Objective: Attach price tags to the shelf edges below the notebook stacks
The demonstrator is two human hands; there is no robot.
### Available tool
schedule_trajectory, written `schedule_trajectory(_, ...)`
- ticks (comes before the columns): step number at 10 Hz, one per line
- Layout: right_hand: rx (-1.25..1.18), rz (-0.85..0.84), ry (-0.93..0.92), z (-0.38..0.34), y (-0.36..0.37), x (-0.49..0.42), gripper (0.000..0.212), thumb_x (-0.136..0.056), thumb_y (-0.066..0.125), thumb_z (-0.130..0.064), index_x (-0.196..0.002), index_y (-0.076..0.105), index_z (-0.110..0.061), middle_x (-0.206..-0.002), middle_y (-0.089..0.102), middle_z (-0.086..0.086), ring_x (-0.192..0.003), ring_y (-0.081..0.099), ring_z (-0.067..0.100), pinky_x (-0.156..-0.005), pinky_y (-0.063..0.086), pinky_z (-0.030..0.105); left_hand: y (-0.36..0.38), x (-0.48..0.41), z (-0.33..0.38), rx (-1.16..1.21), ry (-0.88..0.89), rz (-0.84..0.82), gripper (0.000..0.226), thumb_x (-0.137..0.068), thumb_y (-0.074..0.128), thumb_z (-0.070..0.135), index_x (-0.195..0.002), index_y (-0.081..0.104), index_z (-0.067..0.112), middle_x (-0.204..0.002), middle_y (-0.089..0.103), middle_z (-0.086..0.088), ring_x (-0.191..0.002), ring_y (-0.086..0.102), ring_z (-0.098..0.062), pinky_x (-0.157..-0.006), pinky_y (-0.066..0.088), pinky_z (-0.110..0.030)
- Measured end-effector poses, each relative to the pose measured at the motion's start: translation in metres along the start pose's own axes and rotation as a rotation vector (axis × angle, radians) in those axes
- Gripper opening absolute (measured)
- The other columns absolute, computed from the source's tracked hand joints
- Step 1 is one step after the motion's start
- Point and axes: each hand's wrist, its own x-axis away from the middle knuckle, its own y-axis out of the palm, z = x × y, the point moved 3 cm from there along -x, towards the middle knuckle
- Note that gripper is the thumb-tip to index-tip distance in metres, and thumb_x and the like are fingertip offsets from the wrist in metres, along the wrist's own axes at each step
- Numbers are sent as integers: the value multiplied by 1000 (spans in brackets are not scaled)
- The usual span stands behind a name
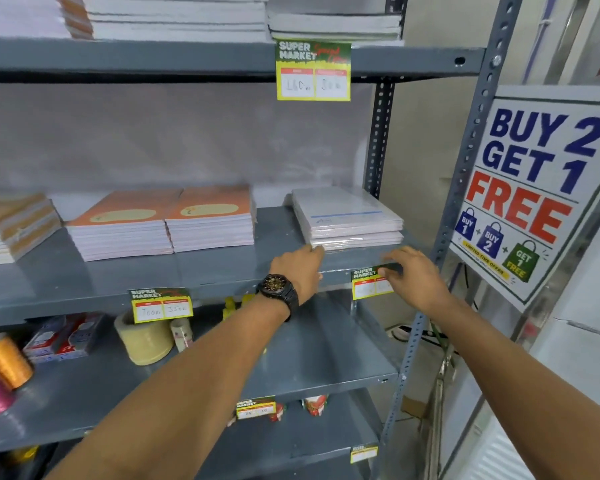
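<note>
One price tag (371, 284) is in hand, pressed to the front lip of the grey shelf (222, 271), directly below the wrapped white notebook stack (349, 220). Likely thin card: light, bendable, easily creased; best held by the top strip, where the right hand (414, 277) pinches it now. Green header, yellow border, two white price boxes. Left hand (300, 268) rests open-fingered beside that stack's corner, holding nothing.
</note>
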Motion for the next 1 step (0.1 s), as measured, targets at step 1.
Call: schedule_trajectory(1,-219,212,-80,-49,-25,24,19,-87,69,-20,-106,69,-18,-106,64,-1,-99,59,13,-86,46,27,-24,25,-47,-37,-63,61,47,-87,57,21,-129,36,19,-123,56,-10,-98,60,-39,-72,48,-44)
